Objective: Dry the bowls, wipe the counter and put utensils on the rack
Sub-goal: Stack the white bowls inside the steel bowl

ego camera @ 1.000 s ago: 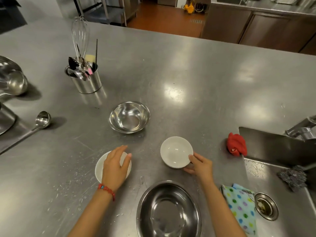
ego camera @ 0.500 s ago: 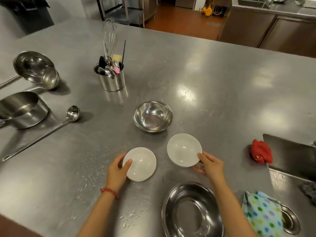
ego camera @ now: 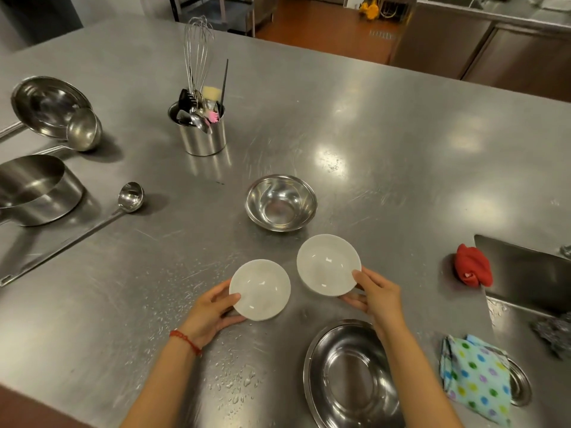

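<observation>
Two white bowls stand upright and side by side on the steel counter (ego camera: 386, 125), near its front edge. The left hand (ego camera: 207, 313) grips the left white bowl (ego camera: 260, 290) at its near-left rim, thumb on the rim, fingers curled beneath. The right hand (ego camera: 375, 293) pinches the right white bowl (ego camera: 328, 265) at its near-right rim in the same manner. The two rims lie just apart.

Two steel bowls are present: a small steel bowl (ego camera: 281, 202) beyond the white pair and a large steel bowl (ego camera: 349, 375) nearer the camera, its front rim cut off by the frame. Water droplets (ego camera: 234, 381) speckle the counter beside it.

One utensil holder (ego camera: 202, 134) holds a whisk (ego camera: 197, 47) and several tools too crowded to count. One ladle (ego camera: 131, 197) lies to the left. One saucepan (ego camera: 34, 189) and a pan with a second ladle cup (ego camera: 83, 129) are partly cropped at the left edge.

At right: one red cloth (ego camera: 472, 268), one dotted cloth (ego camera: 477, 376) overlapping the sink (ego camera: 525, 273), and one scourer (ego camera: 553, 333), partly cut off.
</observation>
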Motion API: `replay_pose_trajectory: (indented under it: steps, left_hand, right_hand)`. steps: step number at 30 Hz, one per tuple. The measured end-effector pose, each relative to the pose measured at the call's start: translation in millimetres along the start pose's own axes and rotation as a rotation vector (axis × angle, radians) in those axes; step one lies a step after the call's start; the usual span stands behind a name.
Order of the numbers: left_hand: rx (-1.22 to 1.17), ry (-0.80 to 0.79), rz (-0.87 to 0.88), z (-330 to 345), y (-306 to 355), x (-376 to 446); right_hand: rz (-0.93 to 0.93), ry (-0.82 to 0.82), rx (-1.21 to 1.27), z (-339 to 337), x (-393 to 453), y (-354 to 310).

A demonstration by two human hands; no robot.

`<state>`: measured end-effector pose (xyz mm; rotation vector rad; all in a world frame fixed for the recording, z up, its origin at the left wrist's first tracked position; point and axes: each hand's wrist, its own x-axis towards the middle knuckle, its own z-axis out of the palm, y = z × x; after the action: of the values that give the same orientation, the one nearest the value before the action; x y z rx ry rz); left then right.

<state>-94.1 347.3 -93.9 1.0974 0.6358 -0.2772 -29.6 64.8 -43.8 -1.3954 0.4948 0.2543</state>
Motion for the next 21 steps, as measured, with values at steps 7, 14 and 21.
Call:
replay_pose_trajectory:
  steps: [7, 14, 21]
  left_hand:
    - [0.001, 0.009, 0.015, -1.5, -5.4, 0.6]
    - [0.047, -0.101, 0.019, 5.8, -0.1, -11.0]
    - [0.127, -0.212, 0.046, 29.2, 9.7, -34.3]
  right_hand:
    - [-0.01, 0.035, 0.013, -19.5, -28.7, 5.0]
    - [0.001, 0.14, 0.006, -65.1, -77.1, 27.9]
    - [0.046, 0.183, -0.033, -89.2, -117.3, 58.2]
